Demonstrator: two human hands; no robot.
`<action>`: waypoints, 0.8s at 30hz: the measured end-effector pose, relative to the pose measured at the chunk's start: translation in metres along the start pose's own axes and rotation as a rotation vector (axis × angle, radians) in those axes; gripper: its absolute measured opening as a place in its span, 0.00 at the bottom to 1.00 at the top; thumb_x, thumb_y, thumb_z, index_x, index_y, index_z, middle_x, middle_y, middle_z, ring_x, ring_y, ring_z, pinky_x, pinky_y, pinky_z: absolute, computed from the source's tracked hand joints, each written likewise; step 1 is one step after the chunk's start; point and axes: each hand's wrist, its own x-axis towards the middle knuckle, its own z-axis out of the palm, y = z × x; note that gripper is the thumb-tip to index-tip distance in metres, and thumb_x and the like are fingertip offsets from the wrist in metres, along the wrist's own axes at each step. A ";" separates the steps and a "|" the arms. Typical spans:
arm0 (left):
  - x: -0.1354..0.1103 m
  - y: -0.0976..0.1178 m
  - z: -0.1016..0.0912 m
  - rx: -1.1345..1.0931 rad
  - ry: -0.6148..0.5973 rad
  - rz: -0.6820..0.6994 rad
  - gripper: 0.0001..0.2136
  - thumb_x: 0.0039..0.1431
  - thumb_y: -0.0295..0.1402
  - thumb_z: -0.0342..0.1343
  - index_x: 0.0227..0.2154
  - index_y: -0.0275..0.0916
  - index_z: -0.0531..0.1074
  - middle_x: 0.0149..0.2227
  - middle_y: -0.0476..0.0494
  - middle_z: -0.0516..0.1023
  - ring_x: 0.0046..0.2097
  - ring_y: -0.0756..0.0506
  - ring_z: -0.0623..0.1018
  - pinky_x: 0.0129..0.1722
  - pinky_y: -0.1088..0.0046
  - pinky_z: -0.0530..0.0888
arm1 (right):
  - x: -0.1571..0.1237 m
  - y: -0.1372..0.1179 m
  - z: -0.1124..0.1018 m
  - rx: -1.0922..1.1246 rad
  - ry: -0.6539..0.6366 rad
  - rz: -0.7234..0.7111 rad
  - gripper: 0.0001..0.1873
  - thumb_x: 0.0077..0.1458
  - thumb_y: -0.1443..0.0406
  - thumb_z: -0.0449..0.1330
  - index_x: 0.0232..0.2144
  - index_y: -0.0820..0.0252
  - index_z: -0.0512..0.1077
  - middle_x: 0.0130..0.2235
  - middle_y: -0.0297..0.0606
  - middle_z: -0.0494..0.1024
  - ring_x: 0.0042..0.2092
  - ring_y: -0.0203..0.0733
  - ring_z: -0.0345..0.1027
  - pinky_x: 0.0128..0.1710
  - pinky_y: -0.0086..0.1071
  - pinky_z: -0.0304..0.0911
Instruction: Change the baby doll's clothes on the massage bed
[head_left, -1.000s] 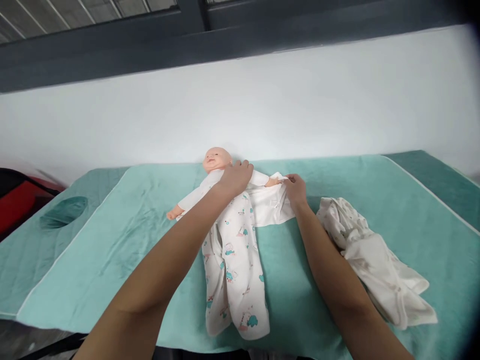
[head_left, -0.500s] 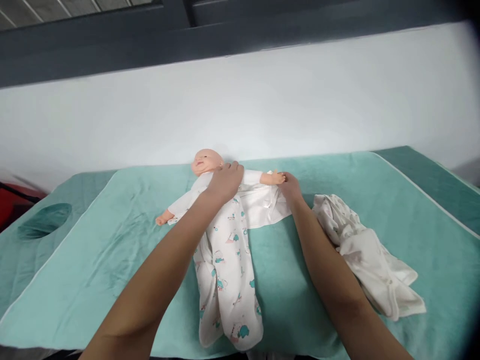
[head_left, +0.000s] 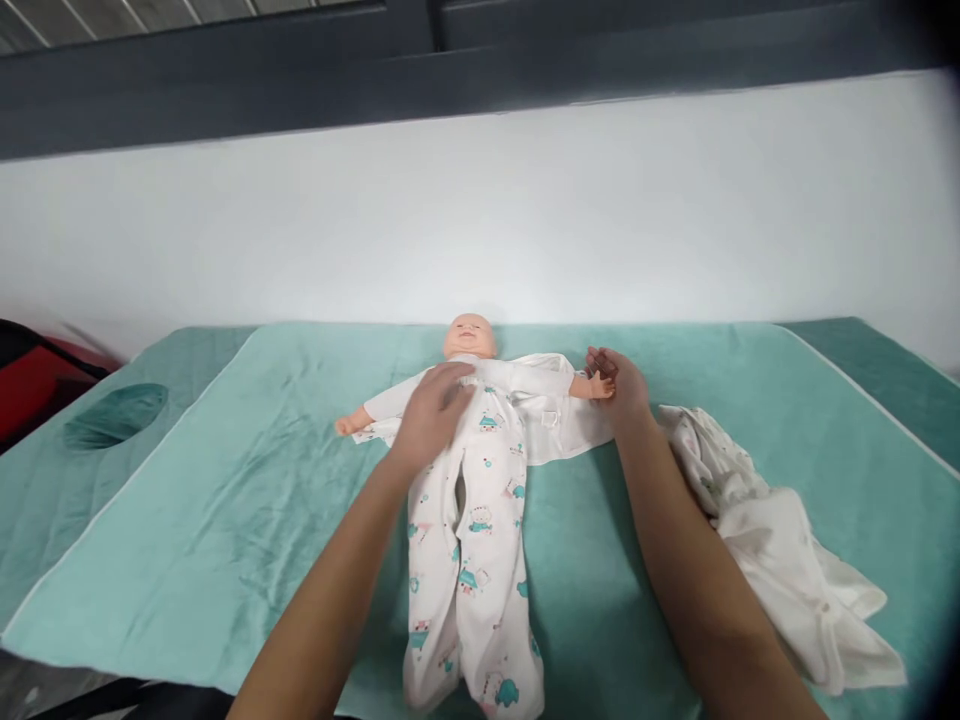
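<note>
A baby doll (head_left: 470,338) lies on its back with both arms spread, wearing white printed trousers (head_left: 480,520) and white sleeves. My left hand (head_left: 435,415) is over its chest and waist, thumb apart from the fingers, holding nothing I can see. At the doll's outstretched hand (head_left: 600,386) on the right is my right hand (head_left: 626,385), its fingers loosely bent and apart behind the small fingers, without a grip. A white garment flap (head_left: 559,430) is spread out under and below that arm.
Right of my forearm lies a crumpled white cloth (head_left: 780,540). Everything rests on a green padded bed cover (head_left: 247,540) with a face hole (head_left: 116,415) at the left. A white wall (head_left: 480,220) stands behind it, and a red and black object (head_left: 45,385) sits at far left.
The doll has turned from lying partly on its side to flat on its back, face up. My left hand has come off its shoulder toward the waist, and my right hand has loosened at its hand.
</note>
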 end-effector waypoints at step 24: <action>-0.080 -0.073 -0.004 -0.398 0.112 -0.288 0.15 0.56 0.39 0.60 0.42 0.39 0.65 0.36 0.49 0.68 0.38 0.49 0.69 0.38 0.75 0.66 | -0.122 0.057 0.053 -0.914 -0.633 -0.780 0.21 0.59 0.53 0.58 0.22 0.60 0.58 0.28 0.34 0.62 0.36 0.39 0.56 0.40 0.35 0.53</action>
